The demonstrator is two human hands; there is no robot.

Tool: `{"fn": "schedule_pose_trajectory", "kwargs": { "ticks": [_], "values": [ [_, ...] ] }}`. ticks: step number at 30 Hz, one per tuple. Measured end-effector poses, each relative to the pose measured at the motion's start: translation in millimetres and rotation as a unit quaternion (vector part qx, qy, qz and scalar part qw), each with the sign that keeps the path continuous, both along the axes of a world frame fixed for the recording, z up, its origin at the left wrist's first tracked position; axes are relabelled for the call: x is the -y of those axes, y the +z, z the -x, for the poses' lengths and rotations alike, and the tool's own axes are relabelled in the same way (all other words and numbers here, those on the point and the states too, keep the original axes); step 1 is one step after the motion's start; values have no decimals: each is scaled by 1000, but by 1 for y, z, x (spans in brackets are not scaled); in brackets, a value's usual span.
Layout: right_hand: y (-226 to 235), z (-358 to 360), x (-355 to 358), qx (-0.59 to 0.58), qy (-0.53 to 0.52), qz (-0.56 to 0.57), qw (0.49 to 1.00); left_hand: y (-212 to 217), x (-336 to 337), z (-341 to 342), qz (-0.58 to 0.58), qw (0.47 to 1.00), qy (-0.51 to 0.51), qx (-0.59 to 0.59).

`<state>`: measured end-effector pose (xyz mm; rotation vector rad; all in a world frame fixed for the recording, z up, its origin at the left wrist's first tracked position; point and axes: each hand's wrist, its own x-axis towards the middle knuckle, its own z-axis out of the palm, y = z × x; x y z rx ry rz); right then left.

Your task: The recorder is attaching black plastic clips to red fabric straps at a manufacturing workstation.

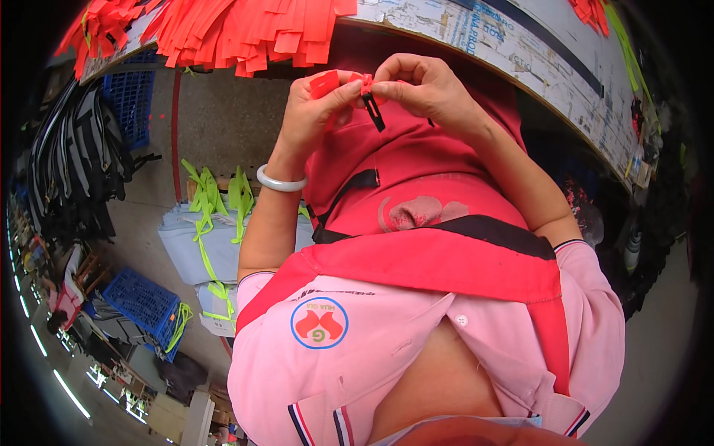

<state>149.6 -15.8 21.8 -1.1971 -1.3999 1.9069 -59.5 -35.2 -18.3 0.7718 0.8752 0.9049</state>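
Note:
Above my lap, both hands meet at a short red strip (324, 85) joined to a small black slotted piece (375, 113). My left hand (316, 111), with a white bangle (281, 179) on its wrist, is closed around the strip, whose flat end sticks up by the fingers. The thumb and forefinger of my right hand (428, 93) pinch the red part at the top of the black piece. That piece hangs down between the two hands, and the fingers hide part of the red strip.
A thick pile of red strips (253, 33) hangs over the edge of the worktable (416, 22) ahead. Black and grey straps (74, 149) hang at the left. Light grey bundles tied with yellow-green bands (197, 241) and a blue crate (141, 297) stand lower left.

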Motion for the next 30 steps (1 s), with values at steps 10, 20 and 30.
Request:
{"fn": "schedule_pose_trajectory", "kwargs": {
  "ticks": [10, 20, 30],
  "values": [
    [-8, 2, 1, -23, -7, 34, 999, 6, 0, 4, -12, 999, -25, -17],
    [-13, 0, 2, -55, -8, 71, 996, 5, 0, 4, -17, 999, -28, -33],
    [-14, 2, 4, -62, -23, 84, 994, 5, 1, 4, -18, 999, -30, -35]
  ]
}}
